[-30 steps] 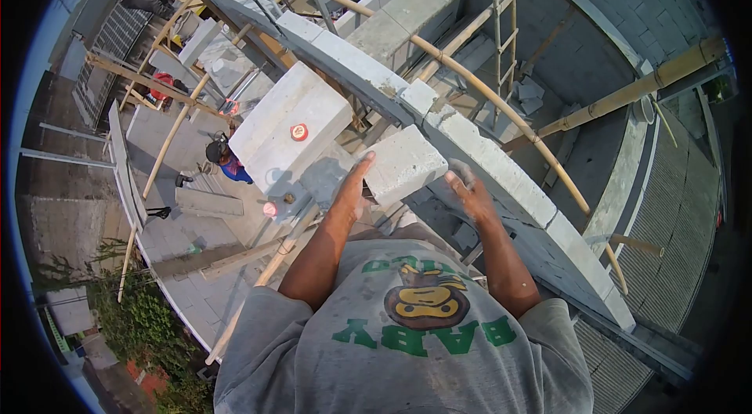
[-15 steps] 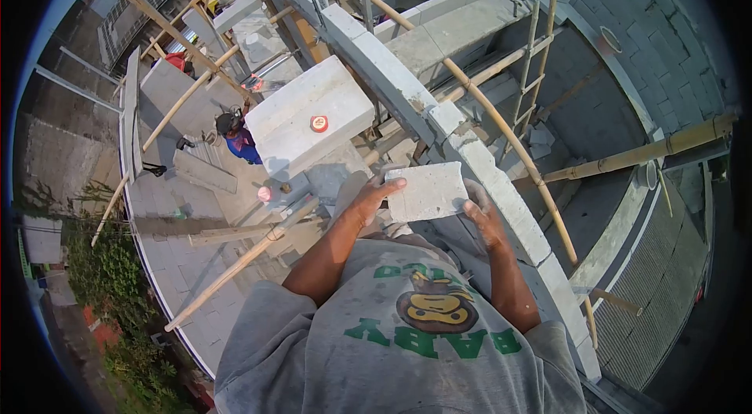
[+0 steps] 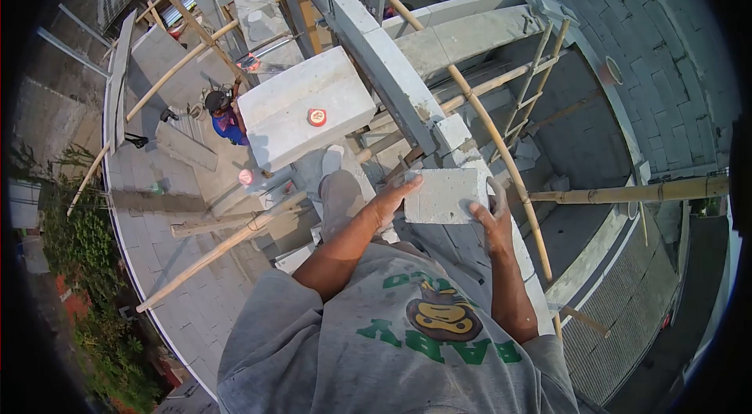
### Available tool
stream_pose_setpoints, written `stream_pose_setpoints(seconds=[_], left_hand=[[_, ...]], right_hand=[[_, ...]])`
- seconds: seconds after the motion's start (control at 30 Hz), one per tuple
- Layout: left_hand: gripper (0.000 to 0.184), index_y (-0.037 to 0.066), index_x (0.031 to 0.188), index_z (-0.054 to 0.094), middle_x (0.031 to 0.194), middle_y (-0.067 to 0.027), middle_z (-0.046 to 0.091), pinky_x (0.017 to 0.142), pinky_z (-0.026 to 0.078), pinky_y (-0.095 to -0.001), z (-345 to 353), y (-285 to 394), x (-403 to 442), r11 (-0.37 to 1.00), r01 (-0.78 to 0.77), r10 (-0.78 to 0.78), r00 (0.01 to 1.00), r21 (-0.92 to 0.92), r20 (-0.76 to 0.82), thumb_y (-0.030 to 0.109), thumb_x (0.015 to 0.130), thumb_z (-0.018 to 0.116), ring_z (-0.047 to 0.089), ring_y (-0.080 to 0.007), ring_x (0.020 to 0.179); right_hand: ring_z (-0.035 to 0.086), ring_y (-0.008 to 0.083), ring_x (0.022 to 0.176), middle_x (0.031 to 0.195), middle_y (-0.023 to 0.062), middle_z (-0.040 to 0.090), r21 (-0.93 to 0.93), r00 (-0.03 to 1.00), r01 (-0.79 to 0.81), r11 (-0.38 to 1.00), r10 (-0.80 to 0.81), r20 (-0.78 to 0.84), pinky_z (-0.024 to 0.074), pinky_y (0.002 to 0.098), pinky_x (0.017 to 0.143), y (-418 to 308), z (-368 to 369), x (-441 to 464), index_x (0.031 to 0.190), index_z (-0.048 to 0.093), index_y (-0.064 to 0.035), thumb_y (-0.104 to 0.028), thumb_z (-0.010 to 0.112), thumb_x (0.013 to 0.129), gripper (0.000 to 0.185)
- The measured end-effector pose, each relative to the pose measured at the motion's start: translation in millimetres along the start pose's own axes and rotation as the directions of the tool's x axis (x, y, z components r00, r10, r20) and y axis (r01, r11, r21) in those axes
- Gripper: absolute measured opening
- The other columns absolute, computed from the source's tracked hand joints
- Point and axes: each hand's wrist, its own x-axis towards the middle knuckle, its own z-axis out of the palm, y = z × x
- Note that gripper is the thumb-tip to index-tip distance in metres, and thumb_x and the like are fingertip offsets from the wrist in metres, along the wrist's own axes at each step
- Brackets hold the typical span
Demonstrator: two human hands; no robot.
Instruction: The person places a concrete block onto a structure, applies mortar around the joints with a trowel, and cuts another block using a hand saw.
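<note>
A short pale block (image 3: 443, 196) is held in front of my chest, one end in each hand. My left hand (image 3: 392, 198) grips its left end, thumb on the top face. At the right end my right hand (image 3: 493, 218) has its thumb against the near face and its fingers round the side. The block hangs beside and partly over the top of the block wall (image 3: 403, 89). Left of the wall lies a large white block (image 3: 305, 108) with a red and white round lid (image 3: 316, 117) on it.
Bamboo poles (image 3: 501, 155) cross the wall and the room at right. A co-worker (image 3: 225, 116) in blue is below at left. A bamboo ladder (image 3: 540, 85) leans at right. One foot (image 3: 333, 159) stands beside the large block.
My hands have carried the block rightward, toward the wall, and its broad face has turned toward the view. A leg and foot have come into view at left. The camera view has shifted.
</note>
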Motion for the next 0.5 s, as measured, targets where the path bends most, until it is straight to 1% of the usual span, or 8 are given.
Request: stream_pose_setpoints(seconds=[0.07, 0.13, 0.23, 0.27, 0.3, 0.33, 0.4, 0.5], left_hand=[[0.060, 0.007, 0.131, 0.054, 0.123, -0.0048, 0.061, 0.097, 0.046, -0.0361, -2, 13, 7, 1.000, 0.008, -0.008, 0.999, 0.006, -0.041, 0.050, 0.091, 0.061, 0.059, -0.0187, 0.112], [0.065, 0.005, 0.135, 0.051, 0.127, -0.0090, 0.059, 0.099, 0.045, -0.0409, -17, 25, 19, 0.999, -0.018, 0.026, 0.984, 0.046, -0.175, 0.052, 0.091, 0.060, 0.058, -0.0224, 0.116], [0.072, 0.002, 0.140, 0.046, 0.132, -0.0144, 0.057, 0.101, 0.042, -0.0464, -52, 42, 31, 0.997, -0.029, 0.050, 0.938, 0.065, -0.342, 0.054, 0.091, 0.059, 0.055, -0.0274, 0.121], [0.074, 0.001, 0.141, 0.045, 0.133, -0.0155, 0.056, 0.102, 0.042, -0.0472, -71, 49, 32, 0.998, -0.021, 0.040, 0.930, 0.057, -0.366, 0.054, 0.091, 0.060, 0.055, -0.0286, 0.123], [0.076, 0.000, 0.141, 0.043, 0.134, -0.0166, 0.055, 0.103, 0.041, -0.0480, -91, 55, 31, 0.999, -0.010, 0.029, 0.920, 0.050, -0.390, 0.054, 0.091, 0.060, 0.054, -0.0298, 0.124], [0.074, 0.000, 0.139, 0.046, 0.132, -0.0164, 0.056, 0.101, 0.042, -0.0470, -106, 63, 26, 1.000, -0.027, 0.024, 0.894, -0.001, -0.447, 0.054, 0.090, 0.061, 0.056, -0.0301, 0.119], [0.070, 0.002, 0.136, 0.050, 0.129, -0.0154, 0.058, 0.099, 0.043, -0.0461, -133, 87, 13, 0.996, 0.087, -0.085, 0.761, -0.029, -0.643, 0.052, 0.089, 0.063, 0.059, -0.0292, 0.114], [0.059, 0.006, 0.130, 0.056, 0.121, -0.0119, 0.062, 0.094, 0.046, -0.0429, -220, 54, 14, 0.997, 0.062, -0.074, 0.663, -0.043, -0.745, 0.047, 0.088, 0.065, 0.062, -0.0257, 0.105]], right_hand=[[0.048, 0.0343, 0.124, 0.133, 0.0251, 0.047, -0.056, 0.999, 0.028, 0.998, -0.030, -0.031, 0.0386, 0.0408, 0.104, -17, 10, 15, 0.143, 0.035, 0.0009, -0.034, 0.079, 0.070, 0.092], [0.049, 0.0334, 0.123, 0.132, 0.0234, 0.048, -0.170, 0.993, 0.081, 0.982, -0.094, -0.068, 0.0382, 0.0405, 0.105, -38, 22, 39, 0.142, 0.037, 0.0004, -0.031, 0.080, 0.069, 0.091], [0.047, 0.0322, 0.125, 0.134, 0.0223, 0.047, -0.421, 0.949, 0.235, 0.876, -0.300, -0.096, 0.0366, 0.0406, 0.106, -53, 33, 94, 0.142, 0.036, 0.0014, -0.029, 0.082, 0.068, 0.092], [0.044, 0.0329, 0.128, 0.136, 0.0236, 0.045, -0.355, 0.961, 0.208, 0.912, -0.258, -0.101, 0.0345, 0.0412, 0.108, -71, 45, 107, 0.142, 0.035, 0.0037, -0.031, 0.082, 0.068, 0.094], [0.043, 0.0336, 0.129, 0.136, 0.0242, 0.045, -0.418, 0.946, 0.256, 0.872, -0.315, -0.078, 0.0346, 0.0421, 0.108, -66, 41, 136, 0.141, 0.034, 0.0055, -0.034, 0.084, 0.067, 0.098], [0.043, 0.0336, 0.128, 0.135, 0.0242, 0.045, -0.467, 0.942, 0.254, 0.847, -0.326, -0.077, 0.0350, 0.0423, 0.107, -80, 52, 156, 0.141, 0.035, 0.0056, -0.034, 0.085, 0.068, 0.097], [0.044, 0.0336, 0.127, 0.135, 0.0242, 0.046, -0.534, 0.927, 0.287, 0.795, -0.371, -0.055, 0.0359, 0.0425, 0.106, -98, 73, 205, 0.140, 0.036, 0.0058, -0.033, 0.085, 0.069, 0.095], [0.045, 0.0334, 0.126, 0.133, 0.0243, 0.047, -0.612, 0.888, 0.362, 0.703, -0.459, -0.002, 0.0368, 0.0422, 0.106, -100, 98, 299, 0.139, 0.036, 0.0061, -0.030, 0.086, 0.070, 0.093]])
